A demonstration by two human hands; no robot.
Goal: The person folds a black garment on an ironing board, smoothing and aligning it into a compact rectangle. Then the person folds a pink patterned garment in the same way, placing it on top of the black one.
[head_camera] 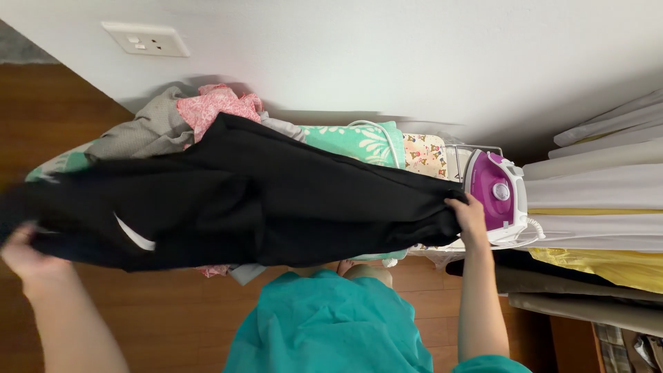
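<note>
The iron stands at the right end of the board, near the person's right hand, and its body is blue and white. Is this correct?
Not quite. The head view shows the iron is purple and white, not blue. It does stand at the right end of the board, near the right hand.

The person is wearing a loose teal garment [324,324] that is filling the near middle of the view, its cloth falling in soft folds and gathering into creases toward the near edge. A teal short sleeve [492,364] is showing at the near right, ending above the elbow. Both forearms are bare, and the left hand [26,254] and right hand [469,217] are wearing no gloves, rings or watch.
</note>
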